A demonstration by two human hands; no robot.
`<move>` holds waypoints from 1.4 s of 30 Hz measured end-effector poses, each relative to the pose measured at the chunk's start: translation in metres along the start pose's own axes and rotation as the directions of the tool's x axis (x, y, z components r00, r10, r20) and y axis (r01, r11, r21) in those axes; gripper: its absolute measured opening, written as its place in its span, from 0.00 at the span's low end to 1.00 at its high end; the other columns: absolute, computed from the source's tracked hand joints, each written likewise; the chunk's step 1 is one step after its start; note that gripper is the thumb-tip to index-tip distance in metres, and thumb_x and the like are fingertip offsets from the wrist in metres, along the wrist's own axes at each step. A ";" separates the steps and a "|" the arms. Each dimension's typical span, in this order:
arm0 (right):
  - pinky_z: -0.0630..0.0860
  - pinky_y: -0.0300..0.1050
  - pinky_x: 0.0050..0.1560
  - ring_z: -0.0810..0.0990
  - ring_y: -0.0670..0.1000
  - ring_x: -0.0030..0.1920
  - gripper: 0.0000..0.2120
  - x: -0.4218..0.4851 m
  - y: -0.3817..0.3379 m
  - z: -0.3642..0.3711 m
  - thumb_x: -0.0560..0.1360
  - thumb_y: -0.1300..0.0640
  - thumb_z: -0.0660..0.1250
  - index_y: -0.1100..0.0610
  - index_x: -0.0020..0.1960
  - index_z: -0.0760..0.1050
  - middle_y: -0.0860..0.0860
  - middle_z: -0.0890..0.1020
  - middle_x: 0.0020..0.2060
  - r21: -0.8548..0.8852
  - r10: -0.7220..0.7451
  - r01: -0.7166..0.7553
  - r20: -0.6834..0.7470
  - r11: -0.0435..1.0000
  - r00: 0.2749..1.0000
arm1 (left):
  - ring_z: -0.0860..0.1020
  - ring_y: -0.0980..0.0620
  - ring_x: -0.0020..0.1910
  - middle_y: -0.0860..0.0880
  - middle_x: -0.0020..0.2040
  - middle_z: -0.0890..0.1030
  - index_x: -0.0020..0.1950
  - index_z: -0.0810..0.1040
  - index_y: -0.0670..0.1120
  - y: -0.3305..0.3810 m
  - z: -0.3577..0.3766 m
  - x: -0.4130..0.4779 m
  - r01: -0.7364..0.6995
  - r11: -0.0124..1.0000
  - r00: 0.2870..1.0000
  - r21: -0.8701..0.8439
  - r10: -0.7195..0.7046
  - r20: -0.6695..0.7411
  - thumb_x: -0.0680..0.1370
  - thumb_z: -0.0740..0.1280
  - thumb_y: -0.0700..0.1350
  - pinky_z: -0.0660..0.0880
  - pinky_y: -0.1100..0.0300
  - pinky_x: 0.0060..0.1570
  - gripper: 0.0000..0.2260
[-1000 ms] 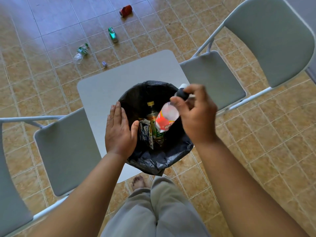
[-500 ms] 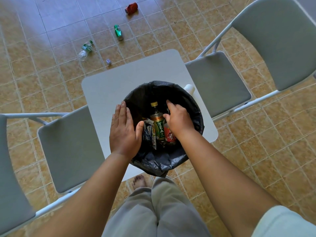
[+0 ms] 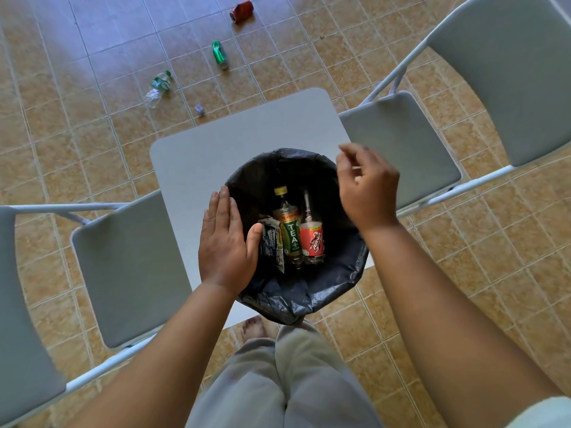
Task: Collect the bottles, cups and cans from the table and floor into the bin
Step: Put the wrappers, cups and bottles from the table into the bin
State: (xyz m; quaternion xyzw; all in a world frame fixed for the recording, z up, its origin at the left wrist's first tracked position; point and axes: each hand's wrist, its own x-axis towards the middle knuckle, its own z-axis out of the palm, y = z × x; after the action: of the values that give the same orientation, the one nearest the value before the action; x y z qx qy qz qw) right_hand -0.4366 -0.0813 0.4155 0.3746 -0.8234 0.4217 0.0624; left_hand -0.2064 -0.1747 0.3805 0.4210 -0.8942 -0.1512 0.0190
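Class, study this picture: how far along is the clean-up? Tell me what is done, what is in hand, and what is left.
Done: a green-labelled tea bottle, a red-labelled clear bottle and a blue-white wrapper lie in the black-lined bin. In hand: nothing; the left hand rests on the rim, the right hand hovers empty. Left: a red can, a green can and a clear crushed bottle on the floor.
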 end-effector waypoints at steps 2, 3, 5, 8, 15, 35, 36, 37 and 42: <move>0.69 0.31 0.43 0.80 0.49 0.41 0.09 0.021 0.023 0.006 0.77 0.56 0.64 0.58 0.52 0.81 0.53 0.84 0.44 -0.064 0.035 -0.033 0.026 0.997 0.999 | 0.45 0.50 0.78 0.46 0.79 0.50 0.77 0.56 0.39 0.000 0.000 0.000 -0.004 1.000 1.000 0.005 0.004 -0.002 0.81 0.47 0.59 0.49 0.51 0.76 0.31; 0.69 0.33 0.44 0.80 0.51 0.42 0.10 0.030 0.037 0.011 0.77 0.56 0.63 0.58 0.52 0.81 0.54 0.84 0.45 -0.109 0.070 -0.062 0.070 0.992 0.995 | 0.45 0.50 0.78 0.46 0.79 0.50 0.77 0.56 0.39 0.000 0.000 0.000 -0.007 1.000 1.000 0.007 0.007 -0.006 0.81 0.47 0.59 0.49 0.51 0.76 0.31; 0.71 0.40 0.47 0.80 0.56 0.48 0.12 0.039 0.069 0.027 0.77 0.55 0.63 0.58 0.54 0.80 0.57 0.83 0.48 -0.223 0.165 -0.118 0.209 0.968 0.964 | 0.45 0.51 0.78 0.46 0.79 0.50 0.77 0.56 0.39 -0.001 0.000 0.000 -0.009 1.000 1.000 0.001 0.009 -0.012 0.81 0.47 0.59 0.50 0.51 0.76 0.31; 0.74 0.49 0.53 0.77 0.62 0.55 0.14 0.044 0.113 0.054 0.76 0.54 0.64 0.58 0.60 0.78 0.59 0.80 0.55 -0.389 0.318 -0.140 0.442 0.910 0.839 | 0.46 0.50 0.78 0.46 0.79 0.52 0.77 0.56 0.39 -0.002 0.003 0.000 -0.005 1.000 1.000 -0.009 0.005 -0.026 0.81 0.47 0.59 0.51 0.50 0.75 0.31; 0.71 0.54 0.60 0.64 0.61 0.68 0.19 0.035 0.157 0.091 0.79 0.53 0.56 0.50 0.70 0.65 0.53 0.62 0.72 -0.587 0.450 0.112 0.716 0.802 0.533 | 0.48 0.50 0.78 0.46 0.79 0.54 0.76 0.57 0.39 -0.001 0.005 0.000 -0.019 1.000 0.997 -0.020 0.017 -0.070 0.82 0.49 0.57 0.53 0.50 0.75 0.29; 0.74 0.50 0.54 0.80 0.64 0.52 0.22 0.059 0.104 0.017 0.75 0.63 0.55 0.54 0.66 0.76 0.62 0.83 0.53 -0.307 0.296 -0.262 0.068 0.915 0.953 | 0.47 0.50 0.78 0.45 0.79 0.53 0.76 0.57 0.38 0.000 0.004 0.001 -0.007 1.000 0.999 0.012 0.007 -0.050 0.82 0.49 0.58 0.52 0.51 0.75 0.30; 0.74 0.45 0.54 0.81 0.60 0.52 0.21 0.059 0.090 0.002 0.75 0.63 0.56 0.55 0.64 0.77 0.59 0.83 0.53 -0.217 0.236 -0.232 -0.008 0.948 0.972 | 0.47 0.50 0.78 0.46 0.79 0.53 0.76 0.57 0.38 0.000 0.004 0.001 -0.002 1.000 0.999 0.008 0.003 -0.048 0.81 0.49 0.58 0.51 0.51 0.75 0.30; 0.74 0.41 0.53 0.82 0.57 0.51 0.19 0.055 0.075 -0.012 0.76 0.62 0.56 0.55 0.63 0.78 0.56 0.84 0.53 -0.143 0.172 -0.180 -0.067 0.973 0.983 | 0.47 0.50 0.78 0.46 0.79 0.52 0.76 0.57 0.38 0.001 0.003 0.001 0.002 1.000 0.999 0.008 -0.001 -0.044 0.81 0.49 0.58 0.51 0.51 0.75 0.30; 0.73 0.40 0.47 0.80 0.50 0.43 0.17 -0.004 0.008 -0.038 0.74 0.66 0.62 0.56 0.60 0.80 0.55 0.84 0.46 -0.001 0.051 -0.051 0.089 0.999 0.995 | 0.46 0.51 0.78 0.46 0.79 0.51 0.77 0.56 0.39 0.001 0.002 0.001 0.012 1.000 1.000 0.004 -0.011 -0.028 0.81 0.48 0.58 0.50 0.51 0.76 0.30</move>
State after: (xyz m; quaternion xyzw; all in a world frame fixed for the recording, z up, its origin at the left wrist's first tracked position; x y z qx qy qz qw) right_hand -0.4475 -0.0476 0.4330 0.3719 -0.8344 0.4065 0.0144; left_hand -0.2081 -0.1745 0.3792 0.4282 -0.8917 -0.1438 0.0298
